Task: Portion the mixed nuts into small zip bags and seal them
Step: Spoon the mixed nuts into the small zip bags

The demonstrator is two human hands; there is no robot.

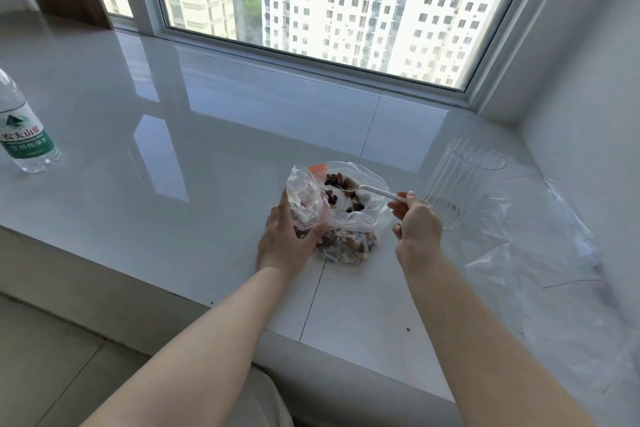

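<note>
A large clear bag of mixed nuts point(349, 243) stands open on the white stone sill point(207, 149). My left hand point(287, 239) grips a small clear zip bag point(304, 201) upright against the big bag's left side, with a few nuts in its bottom. My right hand point(415, 222) holds a white plastic spoon point(375, 191) by its handle. The spoon's bowl carries nuts and sits over the big bag's open mouth, just right of the small bag.
A tall clear glass point(457, 184) stands right of my right hand. Several empty clear plastic bags point(540, 253) lie at the right by the wall. A water bottle point(22, 128) stands far left. The sill's front edge drops off near me.
</note>
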